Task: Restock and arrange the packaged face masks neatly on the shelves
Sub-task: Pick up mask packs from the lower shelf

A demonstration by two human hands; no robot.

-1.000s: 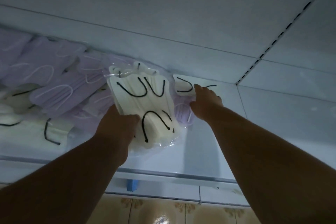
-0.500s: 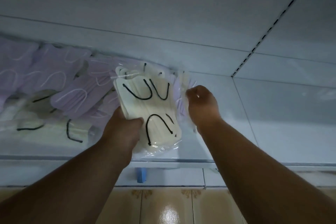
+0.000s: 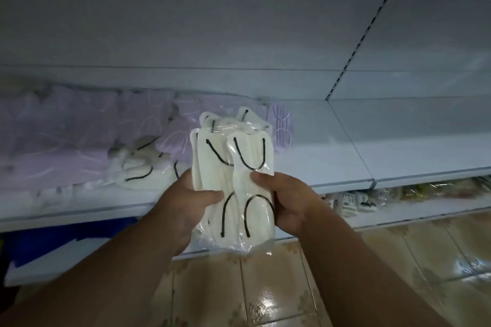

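Both hands grasp a stack of white masks in clear wrap at frame centre, held in front of the shelf's front edge. The left hand grips the stack from 9 o'clock, thumb across its face; the right hand grips it from 3 o'clock, thumb on the front pack. On the shelf at 10 o'clock lie purple masks, with more white packs beside them. Tiled floor shows at 6 o'clock.

Dim, bluish light; blurred, wide-angle-bent edges.
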